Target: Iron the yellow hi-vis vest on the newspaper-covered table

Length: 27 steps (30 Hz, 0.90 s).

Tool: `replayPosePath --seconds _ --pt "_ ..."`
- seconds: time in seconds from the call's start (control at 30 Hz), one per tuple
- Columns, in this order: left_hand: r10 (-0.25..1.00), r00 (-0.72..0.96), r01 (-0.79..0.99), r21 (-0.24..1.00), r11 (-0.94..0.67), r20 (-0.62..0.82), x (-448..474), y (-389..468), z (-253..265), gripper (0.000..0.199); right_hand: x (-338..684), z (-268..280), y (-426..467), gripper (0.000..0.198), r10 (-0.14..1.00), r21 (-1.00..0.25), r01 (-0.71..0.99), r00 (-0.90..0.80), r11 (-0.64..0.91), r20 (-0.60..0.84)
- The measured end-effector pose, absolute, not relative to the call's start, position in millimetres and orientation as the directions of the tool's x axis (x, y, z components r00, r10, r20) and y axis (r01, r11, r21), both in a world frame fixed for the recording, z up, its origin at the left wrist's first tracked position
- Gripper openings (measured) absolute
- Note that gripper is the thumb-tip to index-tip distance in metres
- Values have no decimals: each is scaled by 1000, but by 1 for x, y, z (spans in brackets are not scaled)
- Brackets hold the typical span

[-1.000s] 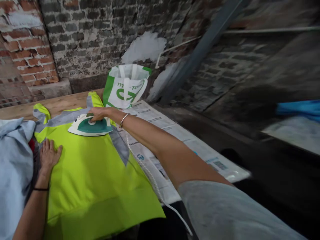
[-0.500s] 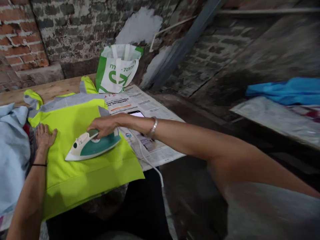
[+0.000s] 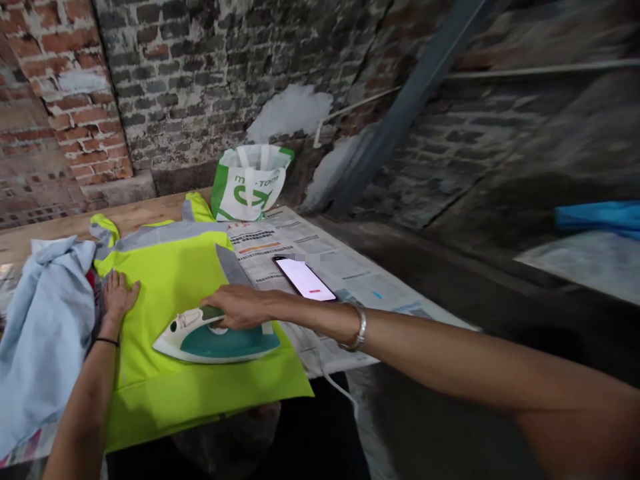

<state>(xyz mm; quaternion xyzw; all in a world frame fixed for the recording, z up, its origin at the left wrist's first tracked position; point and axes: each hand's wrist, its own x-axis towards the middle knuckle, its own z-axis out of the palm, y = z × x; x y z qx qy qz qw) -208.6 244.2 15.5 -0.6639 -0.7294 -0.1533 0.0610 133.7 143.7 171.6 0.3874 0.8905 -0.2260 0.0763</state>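
Observation:
A neon yellow garment with grey bands (image 3: pixel 170 273) lies spread over the table. My right hand (image 3: pixel 240 306) is wrapped round the handle of a white and teal clothes iron (image 3: pixel 225 345), whose soleplate rests on the lower part of the garment. The iron's tip points left, and its white cord (image 3: pixel 340 388) drops over the table's front edge. On the garment's left edge my left hand (image 3: pixel 120 294) lies flat, palm down, fingers stretched out. The garment's hem hangs a little past the front edge.
Light blue cloth (image 3: pixel 50 340) is heaped at the left. Newspaper (image 3: pixel 320 243) covers the table on the right, with a lit phone (image 3: pixel 305 279) on it. A green and white bag (image 3: pixel 253 187) stands behind. A separate surface (image 3: pixel 585 263) at far right bears blue cloth (image 3: pixel 600 217).
The iron's heel has swung toward the hem, so the iron now lies more sideways. My left hand stays on the garment's left edge. The camera view has shifted, and more of the phone shows.

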Motion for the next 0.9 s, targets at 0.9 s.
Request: replayPosePath --seconds 0.9 --pt "695 536 659 277 -699 479 -47 7 17 33 127 155 187 30 726 -322 759 -643 565 -244"
